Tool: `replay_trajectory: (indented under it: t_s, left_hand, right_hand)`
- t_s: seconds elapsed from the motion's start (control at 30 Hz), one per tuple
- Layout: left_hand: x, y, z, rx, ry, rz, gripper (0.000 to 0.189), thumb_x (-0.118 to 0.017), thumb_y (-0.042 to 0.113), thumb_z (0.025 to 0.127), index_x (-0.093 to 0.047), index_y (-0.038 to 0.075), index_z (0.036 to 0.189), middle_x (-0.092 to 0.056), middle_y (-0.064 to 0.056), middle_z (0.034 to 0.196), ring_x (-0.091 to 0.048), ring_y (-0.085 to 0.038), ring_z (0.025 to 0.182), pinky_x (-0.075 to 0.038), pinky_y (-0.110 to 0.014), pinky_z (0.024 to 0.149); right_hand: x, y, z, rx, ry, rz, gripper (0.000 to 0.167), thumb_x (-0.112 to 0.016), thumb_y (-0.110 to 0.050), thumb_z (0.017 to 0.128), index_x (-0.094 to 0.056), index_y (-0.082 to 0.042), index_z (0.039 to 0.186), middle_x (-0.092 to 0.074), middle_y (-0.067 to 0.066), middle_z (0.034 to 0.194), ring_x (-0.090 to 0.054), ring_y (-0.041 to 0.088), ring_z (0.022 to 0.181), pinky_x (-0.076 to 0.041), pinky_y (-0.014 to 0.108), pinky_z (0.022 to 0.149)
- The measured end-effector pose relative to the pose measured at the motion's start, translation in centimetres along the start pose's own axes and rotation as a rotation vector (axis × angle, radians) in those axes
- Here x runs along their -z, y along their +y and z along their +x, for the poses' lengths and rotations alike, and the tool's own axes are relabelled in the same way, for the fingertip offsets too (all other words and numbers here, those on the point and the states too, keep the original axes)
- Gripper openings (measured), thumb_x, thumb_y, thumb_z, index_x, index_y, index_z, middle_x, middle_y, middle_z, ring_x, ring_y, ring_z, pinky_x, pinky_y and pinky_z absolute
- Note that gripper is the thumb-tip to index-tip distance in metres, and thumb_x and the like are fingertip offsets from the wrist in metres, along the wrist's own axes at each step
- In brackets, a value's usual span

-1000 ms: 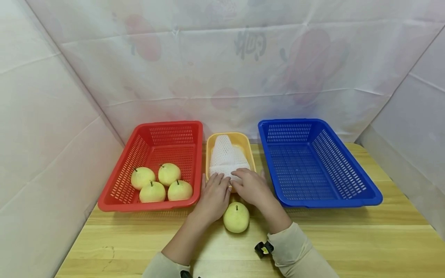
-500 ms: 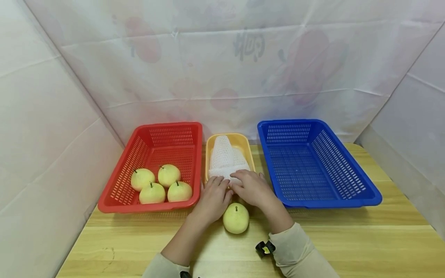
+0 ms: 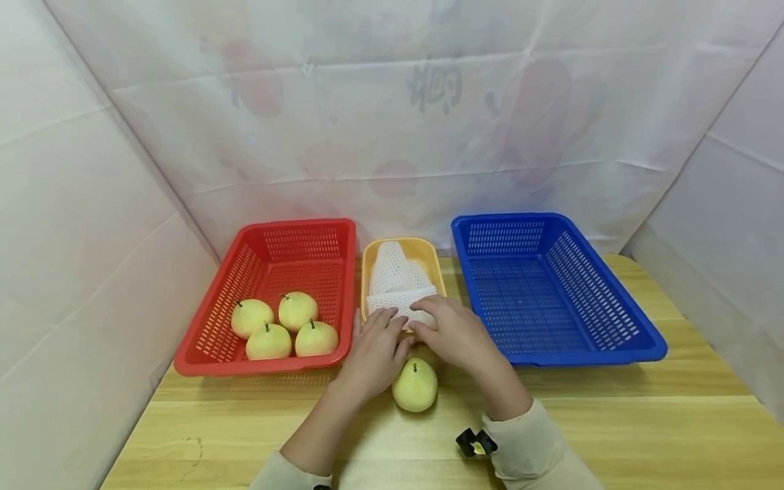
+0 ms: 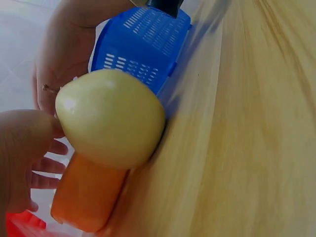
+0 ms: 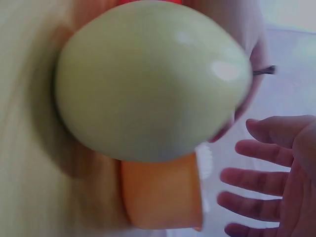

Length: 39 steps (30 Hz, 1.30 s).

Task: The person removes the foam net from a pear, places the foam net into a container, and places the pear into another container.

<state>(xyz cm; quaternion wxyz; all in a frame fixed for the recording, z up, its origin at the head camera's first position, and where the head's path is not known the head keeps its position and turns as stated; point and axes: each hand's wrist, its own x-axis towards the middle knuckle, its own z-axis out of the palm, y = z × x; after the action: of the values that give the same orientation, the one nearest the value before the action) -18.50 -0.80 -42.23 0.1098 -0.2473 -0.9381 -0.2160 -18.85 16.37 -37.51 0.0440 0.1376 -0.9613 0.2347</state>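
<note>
A yellow-green pear (image 3: 415, 386) stands on the table just below my two hands, its stem upward. Behind it, white foam fruit nets (image 3: 401, 303) lie in a small yellow basket (image 3: 436, 262). My left hand (image 3: 372, 354) hovers at the near rim of that basket, fingers extended over the nets; whether they touch is unclear. My right hand (image 3: 456, 333) is at the basket's near right corner. In the right wrist view, the right hand's fingers (image 5: 254, 205) are spread and hold nothing. The left wrist view shows the left hand's fingers (image 4: 47, 173) loosely extended beside the pear (image 4: 111, 118).
On the left, a red basket (image 3: 263, 368) contains several pears (image 3: 268, 340). A blue basket (image 3: 582, 358) stands on the right, with nothing visible inside. Pale cloth walls (image 3: 343, 122) enclose the wooden table (image 3: 245, 435) at the back and sides.
My right hand has shifted slightly right and away from the left hand, its sleeve moving too. The left hand and the pear stay nearly in place. The head view tilts slightly.
</note>
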Motion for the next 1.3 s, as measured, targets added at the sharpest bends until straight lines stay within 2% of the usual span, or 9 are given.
replay_trajectory:
  t_s: [0.13, 0.23, 0.37, 0.43, 0.57, 0.8, 1.0, 1.17, 1.3]
  left_hand:
    - [0.7, 0.7, -0.3, -0.054, 0.041, -0.067, 0.032, -0.057, 0.026, 0.099, -0.065, 0.011, 0.126, -0.060, -0.006, 0.135, -0.052, -0.025, 0.130, -0.028, -0.061, 0.114]
    - [1.8, 1.3, -0.6, -0.067, 0.030, -0.136, 0.031, -0.054, 0.022, 0.101, -0.063, 0.011, 0.128, -0.060, -0.006, 0.135, -0.052, -0.025, 0.130, -0.035, -0.054, 0.113]
    - [3.5, 1.9, -1.0, -0.040, 0.027, -0.202, 0.032, -0.053, 0.018, 0.101, -0.061, 0.011, 0.131, -0.058, -0.004, 0.138, -0.051, -0.024, 0.131, -0.041, -0.043, 0.112]
    - [4.1, 2.0, -1.1, -0.038, 0.033, -0.238, 0.033, -0.053, 0.016, 0.101, -0.061, 0.012, 0.132, -0.058, -0.003, 0.138, -0.051, -0.022, 0.132, -0.043, -0.041, 0.110]
    - [4.6, 2.1, -1.1, -0.040, 0.006, -0.311, 0.034, -0.055, 0.018, 0.100, -0.059, 0.014, 0.134, -0.058, -0.001, 0.138, -0.051, -0.020, 0.132, -0.045, -0.040, 0.108]
    - [5.1, 1.9, -1.2, 0.014, -0.088, -0.461, 0.036, -0.059, 0.030, 0.099, -0.059, 0.020, 0.134, -0.058, 0.003, 0.138, -0.050, -0.016, 0.132, -0.047, -0.040, 0.105]
    - [5.2, 1.4, -1.3, 0.021, -0.157, -0.509, 0.042, -0.059, 0.041, 0.097, -0.060, 0.019, 0.133, -0.060, 0.003, 0.136, -0.052, -0.017, 0.131, -0.046, -0.043, 0.106]
    - [5.1, 1.1, -1.4, 0.037, -0.227, -0.509, 0.056, -0.063, 0.052, 0.092, -0.057, 0.019, 0.137, -0.057, 0.005, 0.139, -0.050, -0.017, 0.132, -0.044, -0.045, 0.108]
    - [5.0, 1.1, -1.5, 0.028, -0.254, -0.538, 0.055, -0.068, 0.050, 0.089, -0.057, 0.025, 0.137, -0.056, 0.009, 0.138, -0.052, -0.012, 0.128, -0.046, -0.039, 0.104]
  right_hand:
    - [1.3, 0.1, -0.8, 0.026, -0.033, 0.061, 0.013, -0.068, -0.034, 0.092, -0.073, -0.023, 0.096, -0.070, -0.008, 0.093, -0.065, 0.012, 0.084, -0.055, 0.035, 0.072]
    - [2.1, 0.4, -1.3, 0.099, -0.137, 0.127, 0.008, -0.072, -0.031, 0.089, -0.070, -0.024, 0.086, -0.065, -0.013, 0.077, -0.058, 0.006, 0.069, -0.050, 0.026, 0.063]
    - [2.6, 0.6, -1.9, 0.227, -0.306, 0.203, 0.011, -0.076, -0.027, 0.086, -0.072, -0.018, 0.092, -0.068, -0.011, 0.082, -0.059, 0.003, 0.072, -0.052, 0.023, 0.066]
    - [2.5, 0.4, -2.0, 0.263, -0.371, 0.226, 0.014, -0.077, -0.025, 0.084, -0.073, -0.016, 0.094, -0.069, -0.010, 0.086, -0.060, 0.002, 0.075, -0.053, 0.022, 0.069]
    - [1.9, 0.0, -2.0, 0.265, -0.428, 0.239, 0.009, -0.078, -0.017, 0.080, -0.074, -0.017, 0.088, -0.066, -0.013, 0.081, -0.058, 0.002, 0.069, -0.052, 0.022, 0.064]
    - [1.2, -0.1, -1.7, 0.253, -0.389, 0.191, 0.010, -0.078, -0.013, 0.081, -0.073, -0.020, 0.077, -0.062, -0.017, 0.074, -0.053, 0.000, 0.065, -0.049, 0.021, 0.060]
    - [1.6, -0.1, -1.8, 0.264, -0.344, 0.167, 0.020, -0.076, -0.016, 0.083, -0.064, -0.023, 0.069, -0.050, -0.016, 0.064, -0.045, 0.001, 0.059, -0.041, 0.019, 0.053]
    - [2.6, -0.1, -2.0, 0.306, -0.266, 0.211, 0.013, -0.072, -0.014, 0.087, -0.071, -0.024, 0.078, -0.060, -0.016, 0.076, -0.054, 0.001, 0.069, -0.049, 0.021, 0.063]
    - [3.5, 0.0, -2.2, 0.331, -0.190, 0.290, 0.009, -0.072, -0.013, 0.088, -0.075, -0.021, 0.086, -0.068, -0.014, 0.086, -0.060, 0.004, 0.075, -0.054, 0.024, 0.066]
